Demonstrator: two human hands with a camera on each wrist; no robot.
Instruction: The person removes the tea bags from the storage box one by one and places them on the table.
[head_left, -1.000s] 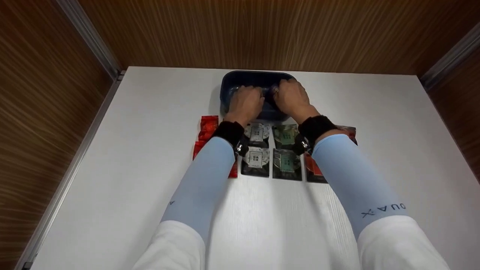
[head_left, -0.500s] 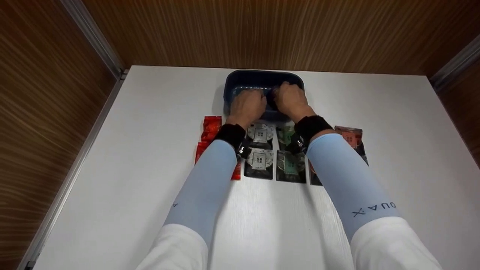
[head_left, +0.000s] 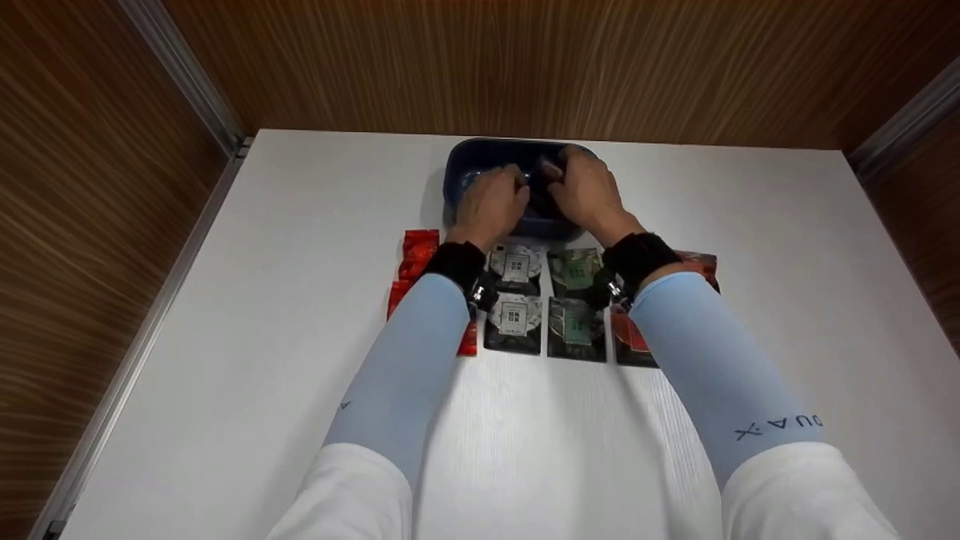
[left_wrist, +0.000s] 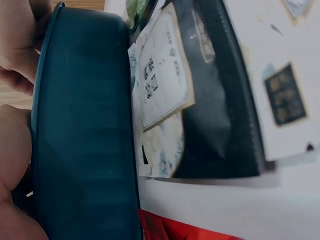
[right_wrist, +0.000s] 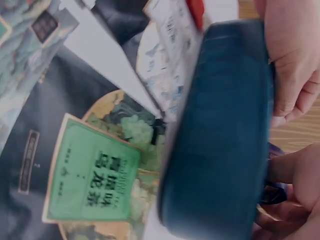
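Both hands reach into a dark blue oblong plastic tub (head_left: 459, 169) at the far edge of the white table (head_left: 225, 315): the left hand (head_left: 491, 202) has its fingers curled down inside, the right hand (head_left: 589, 193) apparently pinching a small dark packet (head_left: 551, 168), though what the left holds cannot be told. Just before the tub, foil tea sachets lie in tidy columns, seemingly sorted by colour: red (head_left: 414, 259), white-labelled black (head_left: 512, 315) and green-labelled black (head_left: 575, 330).

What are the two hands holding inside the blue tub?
Both the left hand and right hand reach into the dark blue plastic tub, fingers curled, but whatever they hold is hidden.
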